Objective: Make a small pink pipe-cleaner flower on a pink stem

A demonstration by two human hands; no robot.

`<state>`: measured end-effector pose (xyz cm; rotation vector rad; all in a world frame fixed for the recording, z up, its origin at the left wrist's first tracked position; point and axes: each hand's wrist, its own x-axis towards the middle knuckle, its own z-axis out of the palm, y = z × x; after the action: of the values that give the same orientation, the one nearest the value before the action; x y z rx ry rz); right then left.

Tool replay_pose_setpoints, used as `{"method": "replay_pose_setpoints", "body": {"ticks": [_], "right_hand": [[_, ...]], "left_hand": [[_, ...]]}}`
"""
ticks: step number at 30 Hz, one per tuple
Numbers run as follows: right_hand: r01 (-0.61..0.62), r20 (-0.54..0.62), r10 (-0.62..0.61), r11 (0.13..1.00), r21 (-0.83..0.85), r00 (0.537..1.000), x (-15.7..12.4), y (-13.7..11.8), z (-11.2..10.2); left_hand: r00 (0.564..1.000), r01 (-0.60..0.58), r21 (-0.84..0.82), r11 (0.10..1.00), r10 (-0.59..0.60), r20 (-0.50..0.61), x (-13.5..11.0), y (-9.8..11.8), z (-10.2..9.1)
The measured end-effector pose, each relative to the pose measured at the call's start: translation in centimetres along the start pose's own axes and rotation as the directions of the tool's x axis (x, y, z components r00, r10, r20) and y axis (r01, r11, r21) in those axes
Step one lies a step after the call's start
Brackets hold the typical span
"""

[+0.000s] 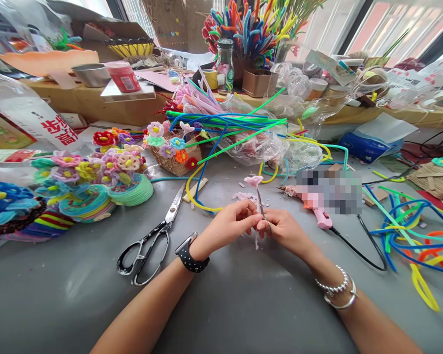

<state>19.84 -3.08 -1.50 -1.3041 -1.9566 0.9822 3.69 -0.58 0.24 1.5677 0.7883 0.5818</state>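
Note:
My left hand (pixel 231 223) and my right hand (pixel 283 230) meet over the grey table (pixel 221 305), both pinching a thin stem with a pale pink fuzzy flower (pixel 254 181) at its top. The stem stands nearly upright between my fingertips. Pink fluff hangs below my fingers, and pink scraps (pixel 243 196) lie on the table just behind them. A black smartwatch sits on my left wrist and silver bracelets on my right.
Black-handled scissors (pixel 149 243) lie left of my hands. A pink glue gun (pixel 312 206) with a black cord lies to the right. Finished pipe-cleaner flowers (pixel 96 172) crowd the left, a wicker basket (pixel 175 160) and bagged pipe cleaners (pixel 236 125) behind, loose ones (pixel 409 231) right.

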Motion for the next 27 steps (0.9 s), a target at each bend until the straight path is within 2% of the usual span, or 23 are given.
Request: {"method": "replay_pose_setpoints", "body": {"ticks": [8, 12, 16, 27], "right_hand": [[-0.035, -0.049, 0.037, 0.998, 0.051, 0.998, 0.0, -0.17, -0.22], [0.012, 0.021, -0.015, 0.994, 0.104, 1.0, 0.01, -0.16, -0.21], [0.04, 0.07, -0.046, 0.995, 0.087, 0.997, 0.01, -0.26, 0.02], [0.008, 0.012, -0.009, 0.999, 0.044, 1.0, 0.01, -0.35, 0.0]], "left_hand": [[0.999, 0.026, -0.101, 0.995, -0.029, -0.027, -0.03, 0.6, -0.12], [0.999, 0.024, -0.165, 0.986, -0.031, -0.04, -0.04, 0.75, -0.1], [0.998, -0.001, -0.194, 0.981, -0.01, -0.055, -0.05, 0.74, -0.06], [0.999, 0.019, -0.153, 0.988, -0.012, 0.045, -0.01, 0.27, 0.0]]}}
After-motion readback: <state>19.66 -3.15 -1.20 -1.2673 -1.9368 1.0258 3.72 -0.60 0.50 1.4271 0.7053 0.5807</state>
